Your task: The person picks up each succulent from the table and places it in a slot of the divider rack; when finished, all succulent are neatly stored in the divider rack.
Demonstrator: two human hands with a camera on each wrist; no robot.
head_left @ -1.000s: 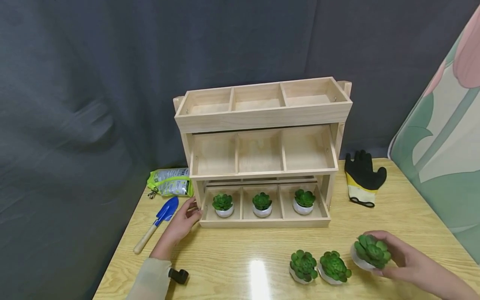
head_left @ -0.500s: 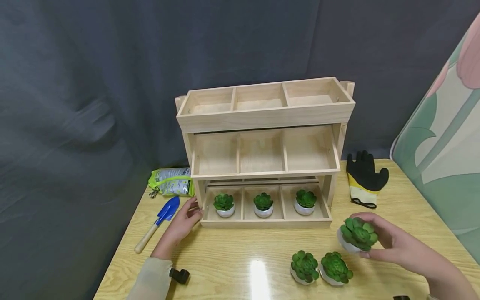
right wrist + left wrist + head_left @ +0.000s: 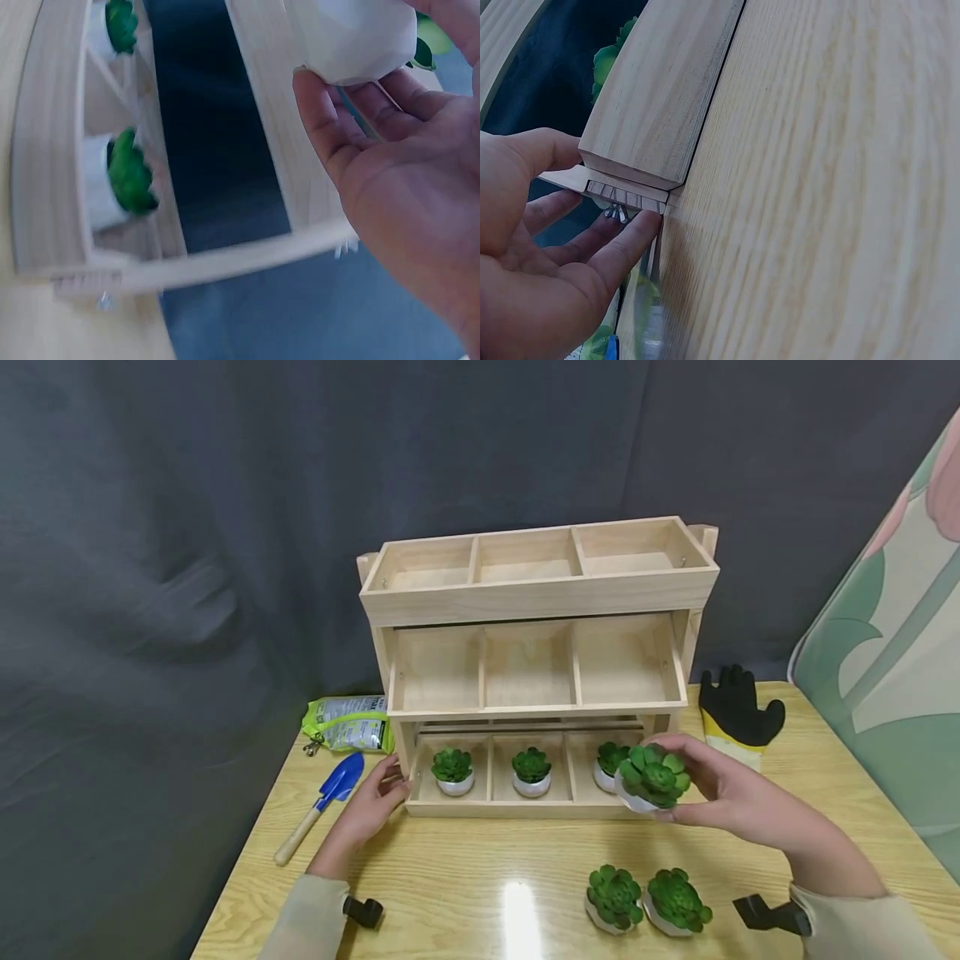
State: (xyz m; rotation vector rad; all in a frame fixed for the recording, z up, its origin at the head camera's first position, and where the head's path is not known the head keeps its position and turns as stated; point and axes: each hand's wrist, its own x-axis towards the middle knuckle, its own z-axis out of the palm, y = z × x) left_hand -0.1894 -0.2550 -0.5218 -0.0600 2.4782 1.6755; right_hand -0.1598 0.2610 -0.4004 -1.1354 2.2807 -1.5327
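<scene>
A three-tier wooden plant stand (image 3: pixel 536 602) has three compartments in each tier. My left hand (image 3: pixel 367 806) grips its lower left corner; in the left wrist view the thumb presses the front of the bottom tray (image 3: pixel 652 97) and the fingers touch its end. In my right hand (image 3: pixel 738 797) is a potted succulent (image 3: pixel 654 777), held above the table before the bottom tray's right end. Its white pot (image 3: pixel 360 37) sits between thumb and fingers in the right wrist view. Each bottom compartment holds a similar succulent (image 3: pixel 531 766); the right one (image 3: pixel 611 758) is partly hidden by the held plant.
Two more potted succulents, one left (image 3: pixel 613 897) and one right (image 3: pixel 677 902), stand on the table's front right. A blue trowel (image 3: pixel 322 806) and a green bag (image 3: pixel 348 724) lie left of the stand. A black work glove (image 3: pixel 741 710) lies to the right.
My right hand has carried the held succulent leftward and up, from the table's right side to the bottom tray's right end. The left hand stays on the stand's corner.
</scene>
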